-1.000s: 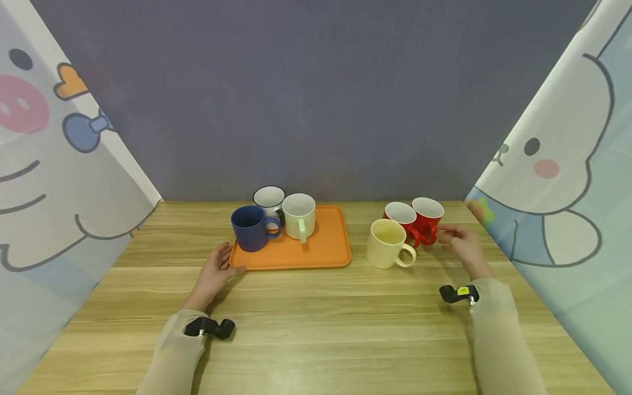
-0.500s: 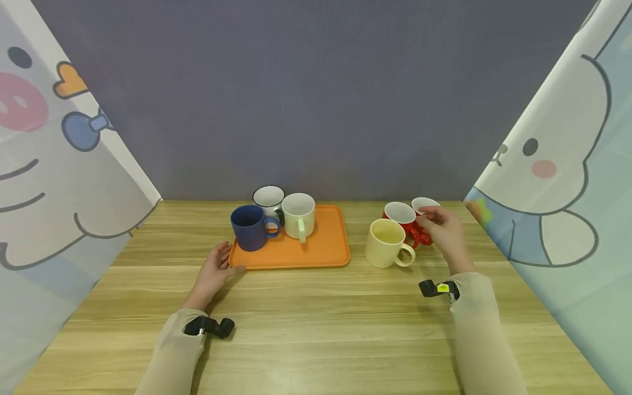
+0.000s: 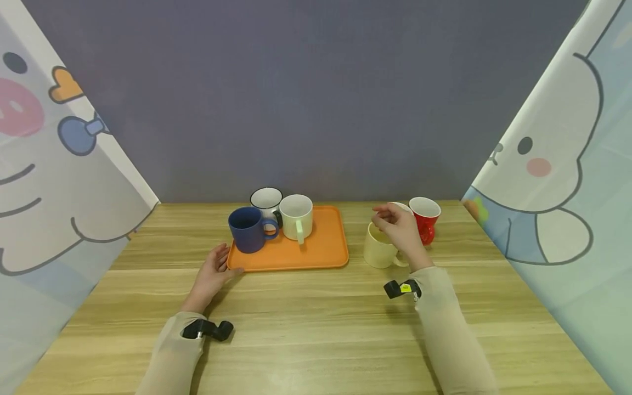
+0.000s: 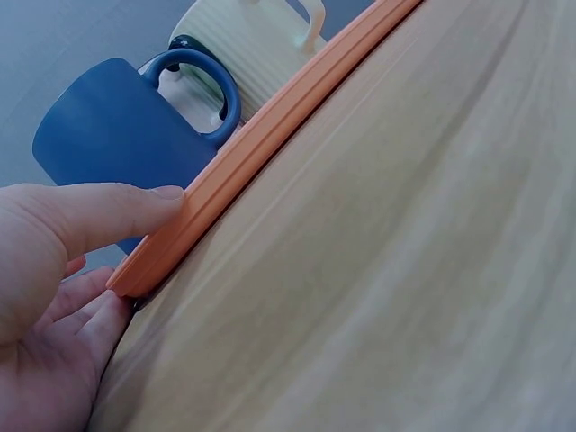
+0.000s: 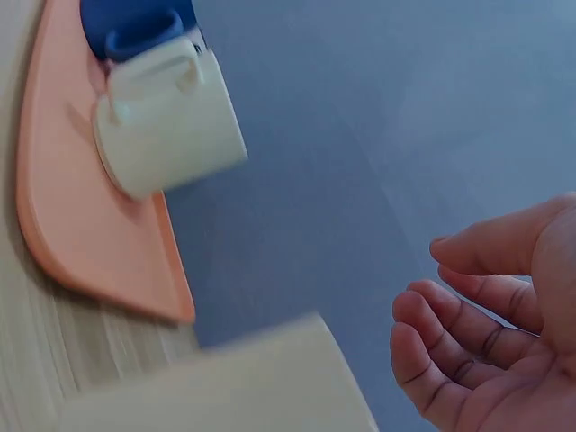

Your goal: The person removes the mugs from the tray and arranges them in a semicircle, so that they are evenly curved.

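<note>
With thumb and fingers, my left hand [image 3: 211, 274] holds the front left corner of the orange tray [image 3: 326, 255]; the thumb [image 4: 135, 211] lies along its front rim. On the tray stand a blue mug [image 3: 247, 233], a ribbed pale green mug [image 3: 296, 214] and a white mug with a black rim [image 3: 265, 198], partly hidden. My right hand [image 3: 402, 230] hovers over the yellow mug [image 3: 377, 252], fingers loosely bent and nothing in them. Behind that hand, one red mug [image 3: 402, 207] is mostly covered. A second red mug [image 3: 425, 219] stands to its right.
The wooden table [image 3: 296, 329] runs up to a grey wall [image 3: 316, 99] at the back. Cartoon-printed cloths [image 3: 558, 164] slope along both sides. Between the tray and the yellow mug lies a narrow strip of table.
My right hand has moved left, from beside the right red mug, across the red mugs, to above the yellow mug. The left hand stays at the tray corner, and the mugs stay put.
</note>
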{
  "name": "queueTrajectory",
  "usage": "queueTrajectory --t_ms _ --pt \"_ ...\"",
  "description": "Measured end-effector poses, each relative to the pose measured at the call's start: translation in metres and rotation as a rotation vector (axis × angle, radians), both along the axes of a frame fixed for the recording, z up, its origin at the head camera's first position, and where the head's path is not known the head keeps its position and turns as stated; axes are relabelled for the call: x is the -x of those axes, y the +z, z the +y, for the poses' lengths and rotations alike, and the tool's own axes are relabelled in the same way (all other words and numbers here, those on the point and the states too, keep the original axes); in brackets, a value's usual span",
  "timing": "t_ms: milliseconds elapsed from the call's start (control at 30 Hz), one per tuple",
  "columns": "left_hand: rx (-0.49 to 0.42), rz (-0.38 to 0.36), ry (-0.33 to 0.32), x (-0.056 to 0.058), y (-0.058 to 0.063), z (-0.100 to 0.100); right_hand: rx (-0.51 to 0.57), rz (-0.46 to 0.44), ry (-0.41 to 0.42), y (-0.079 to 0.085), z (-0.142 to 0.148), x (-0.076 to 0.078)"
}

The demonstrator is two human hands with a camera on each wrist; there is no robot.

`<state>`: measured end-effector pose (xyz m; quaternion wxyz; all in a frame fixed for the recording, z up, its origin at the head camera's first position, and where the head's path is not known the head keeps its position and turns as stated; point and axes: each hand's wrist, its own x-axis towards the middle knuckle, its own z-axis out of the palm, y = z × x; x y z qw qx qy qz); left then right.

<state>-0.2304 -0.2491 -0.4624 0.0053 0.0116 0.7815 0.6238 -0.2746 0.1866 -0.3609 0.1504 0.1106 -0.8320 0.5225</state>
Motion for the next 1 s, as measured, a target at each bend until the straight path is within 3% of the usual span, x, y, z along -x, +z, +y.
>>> queueTrajectory --t_ms 200,367,567,800,1000 --pt "0.001 0.000 0.000 -0.001 -0.001 0.000 -0.073 0.016 0.032 -0.005 -0.028 0.001" --pt "-0.001 0.011 0.000 0.000 -0.002 0.000 -0.072 0.027 0.089 -0.012 -0.046 0.004" --pt "-0.003 0.021 -0.001 0.001 -0.003 0.000 -0.075 -0.023 0.148 -0.020 -0.067 0.006" --pt "0.004 0.021 0.005 -0.001 -0.001 0.000 -0.112 -0.113 0.184 -0.041 -0.091 0.013" --pt "0.006 0.019 0.003 -0.001 -0.001 0.000 -0.055 -0.119 0.247 -0.059 -0.111 0.016"
